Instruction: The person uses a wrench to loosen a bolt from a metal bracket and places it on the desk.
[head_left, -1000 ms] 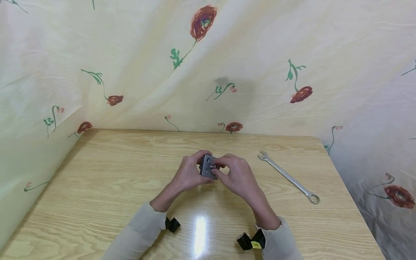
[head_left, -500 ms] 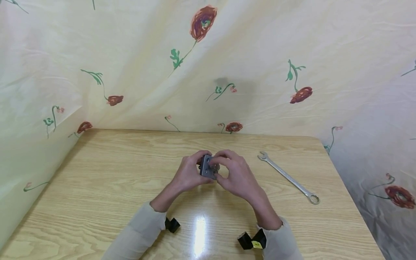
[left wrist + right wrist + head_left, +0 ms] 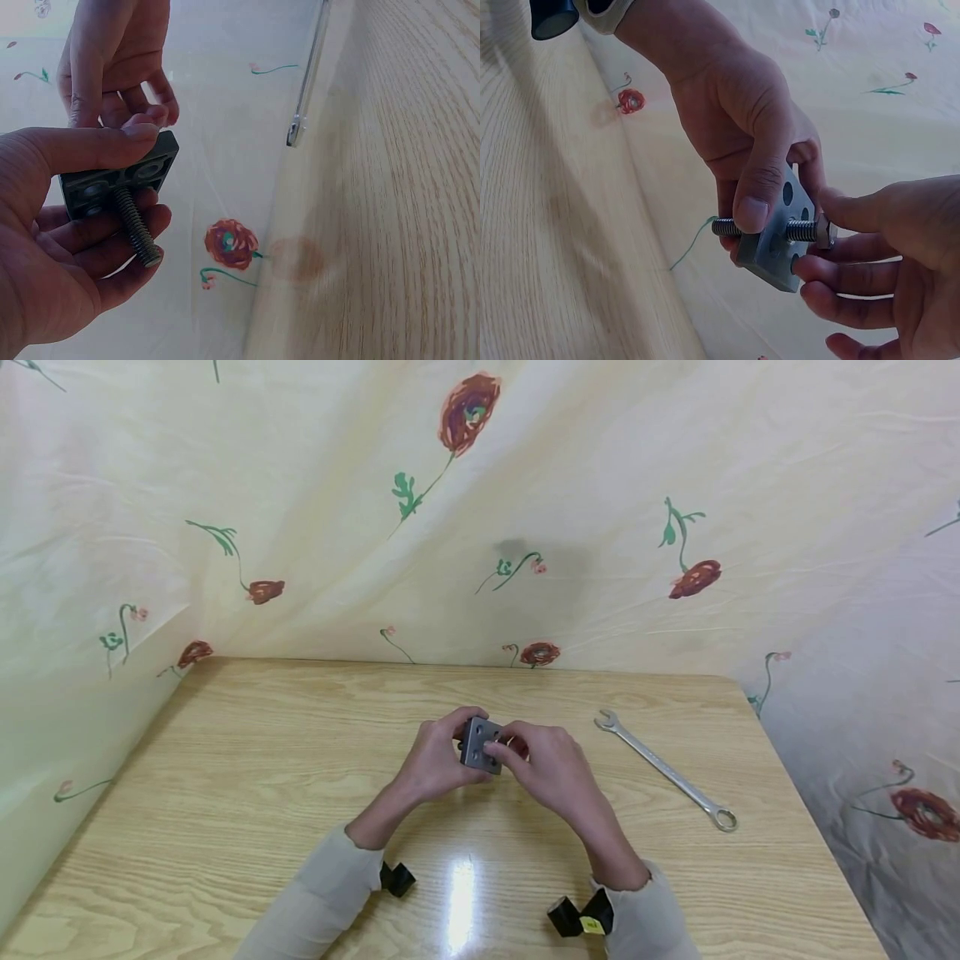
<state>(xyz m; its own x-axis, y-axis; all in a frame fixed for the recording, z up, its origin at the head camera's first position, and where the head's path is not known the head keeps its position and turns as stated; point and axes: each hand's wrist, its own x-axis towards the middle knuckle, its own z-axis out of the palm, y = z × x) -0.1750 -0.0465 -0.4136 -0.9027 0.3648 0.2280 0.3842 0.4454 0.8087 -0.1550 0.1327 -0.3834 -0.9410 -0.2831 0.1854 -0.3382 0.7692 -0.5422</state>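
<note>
In the head view my left hand grips a small grey metal plate by its edges, thumb on one side and fingers on the other. Several round holes show in the plate's face. A threaded bolt passes through the plate, and its hex head stands off the face in the right wrist view. The bare threaded end sticks out the back in the left wrist view. My right hand pinches the bolt head between thumb and index finger; its other fingers lie loosely curled below.
A combination wrench lies slanted on the wood-grain table, to the right of the hands. Flower-patterned cloth hangs behind the table and along its sides. A black camera mount sits at the right wrist.
Half a second ago my right fingers were spread around the bolt head; now thumb and index finger have come together on it again. My left hand and the plate have stayed in place.
</note>
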